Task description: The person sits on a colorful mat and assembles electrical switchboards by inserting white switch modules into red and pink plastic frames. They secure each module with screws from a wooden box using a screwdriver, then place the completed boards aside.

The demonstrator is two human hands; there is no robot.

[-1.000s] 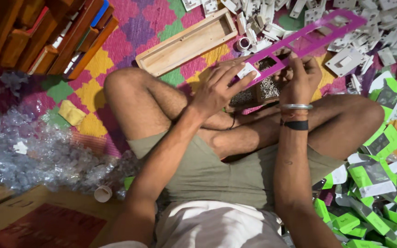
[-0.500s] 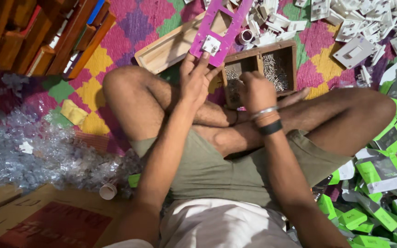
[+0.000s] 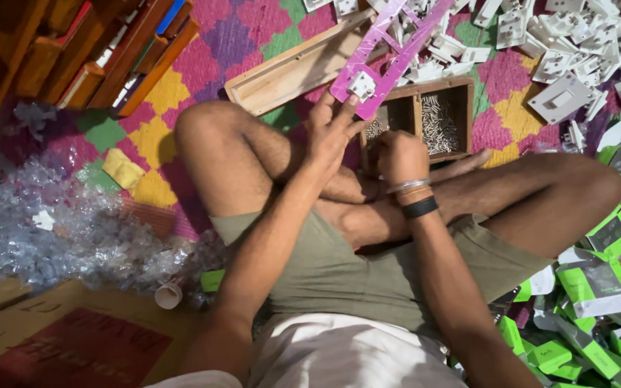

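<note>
My left hand (image 3: 330,133) holds the near end of a long pink plastic frame (image 3: 397,50), which carries a small white switch piece (image 3: 361,86) at that end. The frame slants up and to the right over the floor. My right hand (image 3: 397,154), with bangles and a black band at the wrist, is curled shut at the near edge of a small wooden box (image 3: 461,118) that holds several small metal screws (image 3: 436,129). Whether the fingers pinch a screw is hidden. I sit cross-legged behind both hands.
A long shallow wooden tray (image 3: 289,72) lies left of the box. Several white switch parts (image 3: 562,50) are heaped at the top right, green and white packets (image 3: 598,287) at the right, clear plastic wrappers (image 3: 59,230) at the left, wooden racks (image 3: 73,50) at the top left, a cardboard box (image 3: 59,338) at the bottom left.
My left hand has swung the pink frame from near flat to steeply slanted. My right hand let go of it and dropped to the wooden screw box.
</note>
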